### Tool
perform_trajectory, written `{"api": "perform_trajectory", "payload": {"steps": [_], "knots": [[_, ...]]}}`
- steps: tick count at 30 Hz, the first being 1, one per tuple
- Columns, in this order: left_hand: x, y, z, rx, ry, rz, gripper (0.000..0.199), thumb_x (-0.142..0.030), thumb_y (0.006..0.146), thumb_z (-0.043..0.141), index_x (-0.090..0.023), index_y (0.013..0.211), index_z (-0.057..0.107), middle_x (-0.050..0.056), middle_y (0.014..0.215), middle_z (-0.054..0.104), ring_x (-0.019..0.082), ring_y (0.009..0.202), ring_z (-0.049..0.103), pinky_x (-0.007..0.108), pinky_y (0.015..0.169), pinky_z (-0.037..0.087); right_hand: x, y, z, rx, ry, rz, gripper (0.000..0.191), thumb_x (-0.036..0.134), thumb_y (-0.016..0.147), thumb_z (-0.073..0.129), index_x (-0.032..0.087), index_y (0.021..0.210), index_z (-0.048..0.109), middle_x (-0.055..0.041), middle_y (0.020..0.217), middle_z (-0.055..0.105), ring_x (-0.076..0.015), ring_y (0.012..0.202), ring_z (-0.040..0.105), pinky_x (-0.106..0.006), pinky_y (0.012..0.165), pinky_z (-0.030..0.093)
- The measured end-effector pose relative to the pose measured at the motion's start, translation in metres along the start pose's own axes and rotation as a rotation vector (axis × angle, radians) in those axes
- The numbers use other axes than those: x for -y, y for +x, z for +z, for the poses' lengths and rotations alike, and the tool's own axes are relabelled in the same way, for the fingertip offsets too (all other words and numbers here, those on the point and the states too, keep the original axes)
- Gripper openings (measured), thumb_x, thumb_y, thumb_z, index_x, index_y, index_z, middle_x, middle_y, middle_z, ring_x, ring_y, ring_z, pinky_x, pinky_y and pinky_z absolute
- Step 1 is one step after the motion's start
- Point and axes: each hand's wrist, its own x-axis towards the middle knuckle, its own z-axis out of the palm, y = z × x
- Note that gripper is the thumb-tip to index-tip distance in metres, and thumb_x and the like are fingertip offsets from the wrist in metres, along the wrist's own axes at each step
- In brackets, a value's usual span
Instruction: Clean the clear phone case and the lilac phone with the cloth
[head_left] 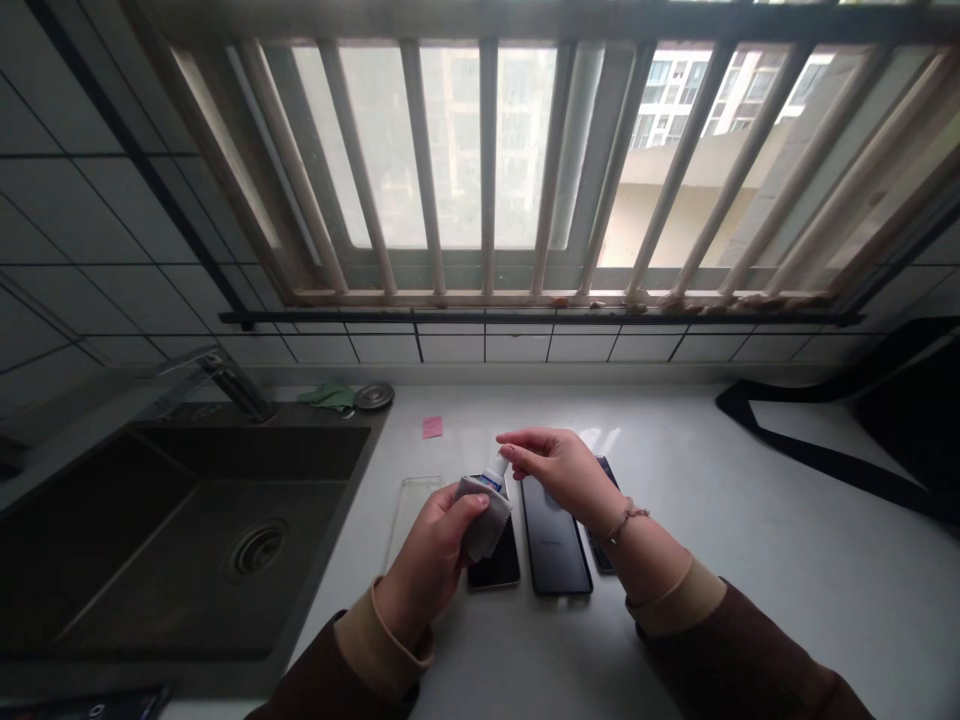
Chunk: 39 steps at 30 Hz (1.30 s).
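My left hand (431,545) is closed around a small bottle (491,482) with a blue label, with a grey cloth (487,525) folded about it. The bottle tilts up to the right, its white cap (498,463) at the top. My right hand (559,470) pinches at that cap with thumb and fingers. Below the hands lie a dark phone (499,568), partly covered by the cloth, and a larger black phone (556,545). A third phone (604,555) is mostly hidden behind my right wrist. To the left is a clear phone case (409,500).
A pink sticky note (432,427) lies on the white counter (750,560). At left is a sink (180,540) with a faucet (236,385), a green cloth (330,396) and a metal drain cover (373,397). A black bag strap (810,450) lies at right. Window bars (487,170) stand behind.
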Motion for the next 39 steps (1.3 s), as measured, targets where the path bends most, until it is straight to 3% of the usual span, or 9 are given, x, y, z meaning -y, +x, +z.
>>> {"api": "perform_trajectory", "payload": {"steps": [7, 14, 20, 22, 27, 29, 34, 36, 39], "knots": [[0.001, 0.003, 0.000, -0.045, 0.000, 0.111, 0.022, -0.036, 0.082, 0.080, -0.016, 0.082, 0.071, -0.001, 0.070, 0.062, 0.010, 0.060, 0.049, 0.022, 0.058, 0.043, -0.005, -0.011, 0.028, -0.005, 0.168, -0.022, 0.058, 0.050, 0.089, 0.079, 0.017, 0.136, 0.072, -0.0053, 0.097, 0.074, -0.0187, 0.084, 0.070, -0.034, 0.081, 0.060], [0.002, 0.002, 0.000, -0.080, 0.006, 0.153, 0.027, -0.038, 0.080, 0.083, -0.016, 0.079, 0.068, -0.002, 0.067, 0.060, 0.009, 0.058, 0.047, 0.022, 0.056, 0.042, -0.008, -0.018, 0.049, -0.123, 0.139, -0.033, 0.058, 0.044, 0.085, 0.084, 0.018, 0.136, 0.071, -0.0016, 0.088, 0.071, -0.0178, 0.082, 0.067, -0.031, 0.079, 0.055], [0.006, 0.005, -0.003, -0.080, 0.043, 0.107, 0.033, -0.045, 0.080, 0.081, -0.015, 0.088, 0.070, -0.003, 0.064, 0.057, 0.009, 0.051, 0.041, 0.022, 0.046, 0.033, -0.016, -0.019, 0.056, -0.178, 0.112, -0.010, 0.055, 0.048, 0.085, 0.083, 0.018, 0.130, 0.074, -0.0015, 0.087, 0.070, -0.0176, 0.079, 0.066, -0.031, 0.077, 0.053], [0.006, 0.006, -0.003, -0.071, 0.048, 0.119, 0.033, -0.045, 0.081, 0.081, -0.015, 0.089, 0.071, -0.002, 0.067, 0.060, 0.009, 0.054, 0.044, 0.022, 0.049, 0.036, -0.016, -0.019, 0.058, -0.177, 0.130, -0.014, 0.057, 0.048, 0.087, 0.081, 0.018, 0.134, 0.072, -0.0007, 0.088, 0.069, -0.0167, 0.079, 0.065, -0.030, 0.076, 0.051], [0.008, 0.009, -0.007, 0.000, 0.097, 0.187, 0.029, -0.044, 0.086, 0.077, -0.015, 0.089, 0.074, 0.000, 0.073, 0.064, 0.012, 0.063, 0.052, 0.023, 0.059, 0.043, -0.010, -0.016, 0.057, -0.142, 0.239, 0.056, 0.081, 0.046, 0.086, 0.084, 0.024, 0.157, 0.053, -0.0002, 0.094, 0.071, -0.0184, 0.089, 0.068, -0.032, 0.082, 0.053], [0.009, 0.010, -0.008, 0.026, 0.132, 0.200, 0.028, -0.043, 0.089, 0.076, -0.015, 0.090, 0.075, 0.002, 0.075, 0.066, 0.013, 0.066, 0.054, 0.024, 0.063, 0.045, -0.007, -0.013, 0.053, -0.130, 0.245, 0.130, 0.087, 0.045, 0.080, 0.089, 0.024, 0.155, 0.052, -0.0028, 0.100, 0.074, -0.0215, 0.095, 0.072, -0.034, 0.085, 0.056], [0.008, 0.012, -0.012, 0.117, 0.262, 0.242, 0.026, -0.037, 0.094, 0.070, -0.016, 0.106, 0.078, 0.009, 0.102, 0.076, 0.022, 0.094, 0.067, 0.032, 0.087, 0.052, -0.005, -0.003, 0.040, 0.111, 0.305, 0.137, 0.044, 0.044, 0.079, 0.089, 0.016, 0.109, 0.073, -0.0108, 0.104, 0.080, -0.0251, 0.098, 0.076, -0.036, 0.088, 0.058], [0.007, 0.013, -0.013, 0.124, 0.338, 0.269, 0.026, -0.035, 0.093, 0.069, -0.016, 0.106, 0.080, 0.012, 0.119, 0.076, 0.026, 0.109, 0.067, 0.034, 0.098, 0.050, -0.007, 0.005, 0.034, 0.098, 0.293, 0.069, 0.038, 0.042, 0.081, 0.087, 0.017, 0.106, 0.072, -0.0097, 0.104, 0.080, -0.0238, 0.098, 0.076, -0.034, 0.088, 0.059], [0.005, 0.016, -0.016, -0.026, 0.400, 0.278, 0.029, -0.035, 0.091, 0.070, -0.017, 0.110, 0.081, 0.013, 0.132, 0.074, 0.028, 0.120, 0.066, 0.034, 0.104, 0.047, -0.012, 0.022, 0.023, -0.038, 0.104, -0.074, 0.035, 0.039, 0.089, 0.078, 0.019, 0.115, 0.068, -0.0085, 0.107, 0.079, -0.0220, 0.098, 0.076, -0.034, 0.086, 0.061]]}}
